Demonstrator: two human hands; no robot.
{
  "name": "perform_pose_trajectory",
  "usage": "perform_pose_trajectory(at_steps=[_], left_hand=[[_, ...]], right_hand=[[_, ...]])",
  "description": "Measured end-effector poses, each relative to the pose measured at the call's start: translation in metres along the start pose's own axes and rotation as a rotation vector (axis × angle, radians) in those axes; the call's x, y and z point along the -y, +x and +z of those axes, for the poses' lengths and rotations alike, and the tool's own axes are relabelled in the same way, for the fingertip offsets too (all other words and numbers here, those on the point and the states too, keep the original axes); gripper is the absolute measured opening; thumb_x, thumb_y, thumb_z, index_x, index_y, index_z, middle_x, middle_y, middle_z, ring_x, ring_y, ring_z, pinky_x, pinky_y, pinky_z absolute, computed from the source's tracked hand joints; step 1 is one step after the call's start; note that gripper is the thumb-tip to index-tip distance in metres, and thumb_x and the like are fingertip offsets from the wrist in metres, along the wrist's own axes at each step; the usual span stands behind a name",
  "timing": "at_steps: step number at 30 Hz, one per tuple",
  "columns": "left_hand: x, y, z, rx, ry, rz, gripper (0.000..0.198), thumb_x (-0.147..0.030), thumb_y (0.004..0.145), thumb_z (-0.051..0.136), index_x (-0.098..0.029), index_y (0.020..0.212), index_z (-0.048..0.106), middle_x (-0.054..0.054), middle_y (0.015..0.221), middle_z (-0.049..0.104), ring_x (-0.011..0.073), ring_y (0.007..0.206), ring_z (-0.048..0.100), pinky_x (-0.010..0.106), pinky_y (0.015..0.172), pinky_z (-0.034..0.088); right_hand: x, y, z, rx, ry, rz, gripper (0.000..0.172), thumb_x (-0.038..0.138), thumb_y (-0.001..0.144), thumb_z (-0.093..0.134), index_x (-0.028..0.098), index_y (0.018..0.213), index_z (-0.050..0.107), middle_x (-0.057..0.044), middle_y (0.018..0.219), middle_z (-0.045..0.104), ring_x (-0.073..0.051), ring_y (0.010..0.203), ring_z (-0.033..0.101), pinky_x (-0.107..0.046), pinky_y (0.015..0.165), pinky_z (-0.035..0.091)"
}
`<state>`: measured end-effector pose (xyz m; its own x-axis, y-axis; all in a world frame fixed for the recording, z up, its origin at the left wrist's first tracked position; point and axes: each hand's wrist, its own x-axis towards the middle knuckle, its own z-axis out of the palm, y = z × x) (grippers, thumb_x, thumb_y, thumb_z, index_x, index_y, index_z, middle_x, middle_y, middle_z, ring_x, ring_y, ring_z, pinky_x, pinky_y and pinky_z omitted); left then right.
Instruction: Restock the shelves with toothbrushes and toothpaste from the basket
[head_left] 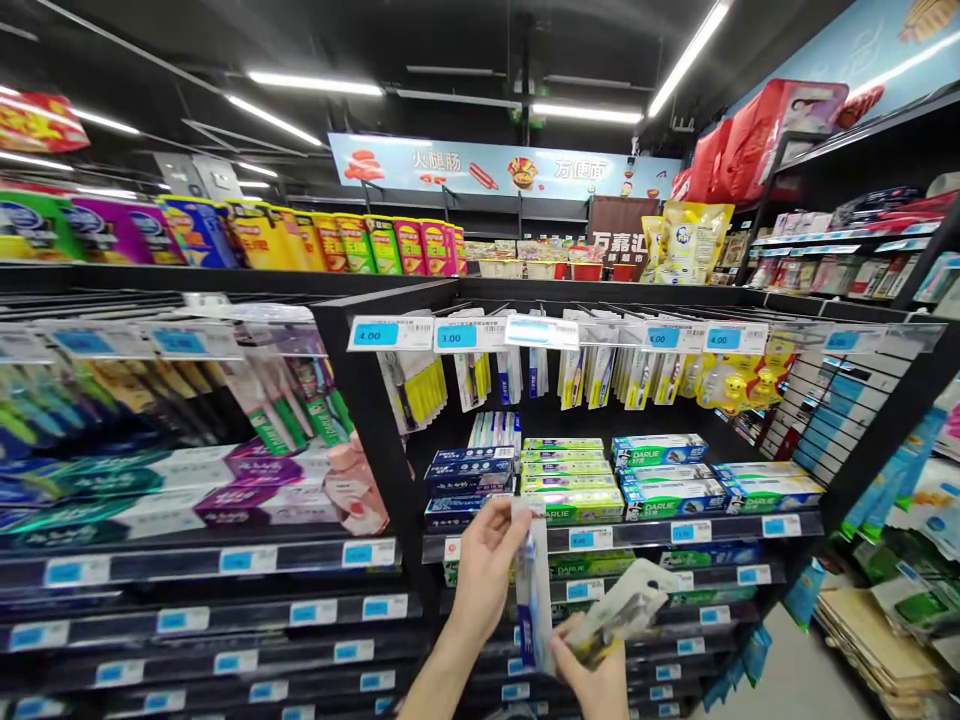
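Observation:
My left hand (486, 572) is raised in front of the shelf and pinches the top of a blue and white toothbrush pack (534, 600), which hangs upright. My right hand (596, 672), low in the view, grips a second, paler toothbrush pack (622, 610) that tilts to the right. Both hands are closed on their packs. Behind them lie stacked toothpaste boxes (577, 480) on a shelf, and more toothbrush packs (480, 375) hang from pegs above.
Black store shelving (360, 420) runs left and right, with price tags (390, 333) along the rails. Toothbrushes and toothpaste (172, 480) fill the left bay. Colourful bags (337, 240) top the shelves. Cardboard and goods (877, 630) crowd the right aisle floor.

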<state>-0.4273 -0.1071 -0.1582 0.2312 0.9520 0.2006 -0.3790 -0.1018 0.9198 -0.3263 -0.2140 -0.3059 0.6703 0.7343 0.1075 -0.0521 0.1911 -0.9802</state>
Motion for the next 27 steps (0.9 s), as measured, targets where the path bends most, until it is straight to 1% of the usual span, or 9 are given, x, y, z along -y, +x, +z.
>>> perform_pose_trajectory(at_steps=[2, 4, 6, 7, 10, 14, 17, 23, 27], left_hand=[[-0.022, 0.022, 0.013, -0.040, -0.078, 0.098, 0.029, -0.044, 0.077, 0.087, -0.023, 0.095, 0.076, 0.003, 0.093, 0.077, 0.0170, 0.087, 0.070, 0.024, 0.079, 0.054], [-0.048, 0.049, 0.025, -0.070, -0.129, 0.214, 0.029, -0.040, 0.075, 0.089, -0.023, 0.097, 0.079, 0.003, 0.095, 0.077, 0.0156, 0.087, 0.070, 0.023, 0.078, 0.054], [-0.072, 0.076, 0.037, -0.056, -0.145, 0.304, 0.030, -0.039, 0.076, 0.088, -0.021, 0.100, 0.081, 0.004, 0.097, 0.078, 0.0150, 0.085, 0.069, 0.024, 0.076, 0.055], [-0.082, 0.088, 0.043, -0.048, -0.159, 0.347, 0.031, -0.039, 0.076, 0.088, -0.020, 0.101, 0.081, 0.005, 0.098, 0.078, 0.0152, 0.087, 0.070, 0.024, 0.077, 0.055], [-0.102, 0.120, 0.060, -0.011, -0.210, 0.441, 0.029, -0.038, 0.076, 0.088, -0.018, 0.094, 0.081, 0.006, 0.094, 0.078, 0.0174, 0.093, 0.071, 0.028, 0.085, 0.055], [-0.107, 0.149, 0.076, -0.015, -0.234, 0.503, 0.025, -0.036, 0.074, 0.089, -0.015, 0.084, 0.079, 0.006, 0.085, 0.077, 0.0195, 0.090, 0.073, 0.031, 0.085, 0.054], [-0.104, 0.161, 0.083, -0.031, -0.238, 0.513, 0.024, -0.034, 0.072, 0.090, -0.015, 0.077, 0.076, 0.004, 0.080, 0.075, 0.0174, 0.084, 0.072, 0.030, 0.082, 0.054], [-0.104, 0.164, 0.085, -0.044, -0.292, 0.480, 0.023, -0.031, 0.067, 0.093, -0.017, 0.073, 0.075, 0.001, 0.072, 0.073, 0.0127, 0.070, 0.068, 0.026, 0.072, 0.054], [-0.107, 0.164, 0.079, -0.057, -0.271, 0.478, 0.023, -0.029, 0.067, 0.093, -0.017, 0.073, 0.075, 0.001, 0.074, 0.073, 0.0136, 0.073, 0.069, 0.026, 0.073, 0.055]], right_hand=[[0.008, 0.007, -0.006, -0.001, 0.023, 0.035, 0.051, 0.067, 0.066, 0.084, 0.017, 0.071, 0.072, -0.005, 0.065, 0.067, -0.021, 0.059, 0.063, -0.030, 0.057, 0.054], [0.012, 0.010, -0.011, -0.029, 0.053, 0.098, 0.052, 0.065, 0.063, 0.088, 0.016, 0.076, 0.074, -0.005, 0.067, 0.067, -0.020, 0.060, 0.061, -0.029, 0.057, 0.052], [0.012, 0.011, -0.015, -0.052, 0.058, 0.127, 0.053, 0.064, 0.061, 0.089, 0.015, 0.076, 0.074, -0.006, 0.068, 0.068, -0.020, 0.062, 0.062, -0.029, 0.058, 0.052], [0.011, 0.011, -0.017, -0.055, 0.053, 0.130, 0.054, 0.064, 0.061, 0.089, 0.014, 0.076, 0.074, -0.006, 0.069, 0.068, -0.021, 0.063, 0.062, -0.029, 0.059, 0.052], [0.007, 0.011, -0.024, -0.051, 0.022, 0.132, 0.056, 0.067, 0.061, 0.088, 0.014, 0.074, 0.075, -0.007, 0.069, 0.069, -0.021, 0.064, 0.063, -0.029, 0.060, 0.052], [0.005, 0.014, -0.034, -0.091, 0.012, 0.160, 0.059, 0.069, 0.056, 0.089, 0.014, 0.074, 0.076, -0.008, 0.072, 0.072, -0.024, 0.067, 0.066, -0.030, 0.062, 0.054], [0.002, 0.018, -0.043, -0.127, 0.019, 0.163, 0.060, 0.068, 0.053, 0.090, 0.014, 0.075, 0.077, -0.009, 0.073, 0.073, -0.026, 0.070, 0.068, -0.030, 0.063, 0.055], [-0.014, 0.020, -0.054, -0.191, -0.007, 0.168, 0.067, 0.072, 0.050, 0.091, 0.012, 0.078, 0.078, -0.012, 0.077, 0.075, -0.028, 0.072, 0.069, -0.031, 0.064, 0.055], [-0.025, 0.018, -0.056, -0.187, -0.015, 0.179, 0.069, 0.074, 0.050, 0.089, 0.012, 0.077, 0.079, -0.012, 0.077, 0.076, -0.027, 0.072, 0.069, -0.032, 0.065, 0.055]])
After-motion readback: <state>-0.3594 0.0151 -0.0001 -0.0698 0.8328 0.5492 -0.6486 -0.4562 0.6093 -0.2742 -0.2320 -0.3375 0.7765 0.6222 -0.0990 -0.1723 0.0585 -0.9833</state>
